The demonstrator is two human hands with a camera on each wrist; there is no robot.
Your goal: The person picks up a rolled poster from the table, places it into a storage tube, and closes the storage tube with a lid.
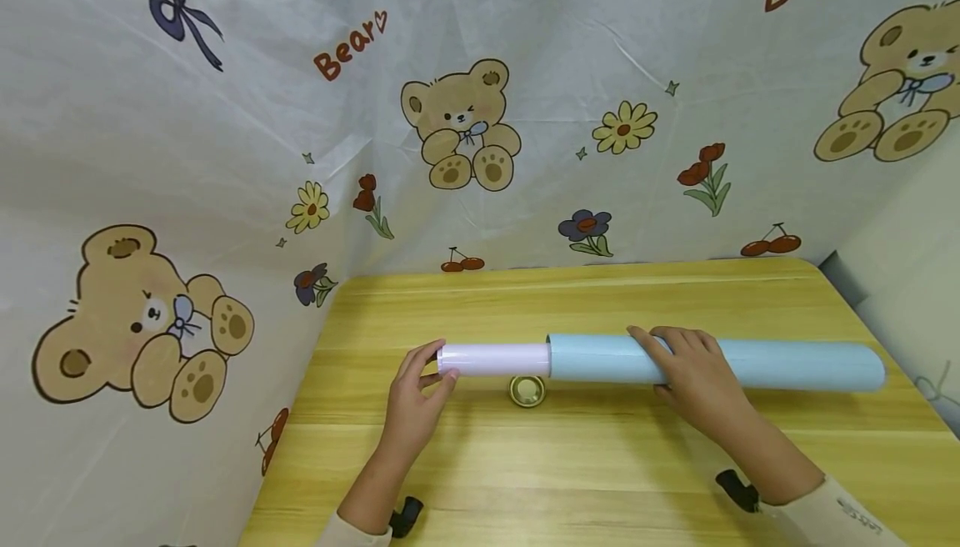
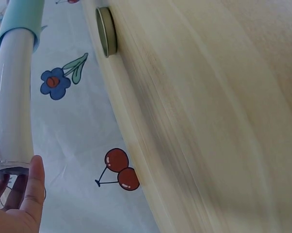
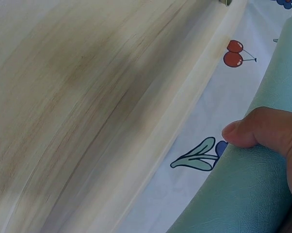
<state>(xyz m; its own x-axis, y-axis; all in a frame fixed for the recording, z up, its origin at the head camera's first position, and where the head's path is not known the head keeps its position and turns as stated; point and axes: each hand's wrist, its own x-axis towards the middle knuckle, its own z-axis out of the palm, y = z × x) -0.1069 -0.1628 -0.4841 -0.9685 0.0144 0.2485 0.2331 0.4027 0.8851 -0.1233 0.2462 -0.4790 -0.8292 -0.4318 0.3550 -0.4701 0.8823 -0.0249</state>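
Observation:
A long light blue tube (image 1: 802,365) lies sideways across the head view, and a narrower pale lilac tube (image 1: 495,359) sticks out of its left end. My left hand (image 1: 415,401) grips the free end of the lilac tube, thumb in front and fingers behind and round the end. In the left wrist view the lilac tube (image 2: 12,97) runs up into the blue sleeve-like tube (image 2: 21,17). My right hand (image 1: 697,376) grips the blue tube near its middle, its thumb (image 3: 248,131) lying along the leathery surface. Just below the lilac tube sits a small round gold lid (image 1: 527,391).
Beneath everything is a wood-grain table (image 1: 585,464). A white cloth (image 1: 540,47) printed with bears, flowers and cherries hangs behind it and on the left. Dark straps (image 1: 738,490) show at both wrists.

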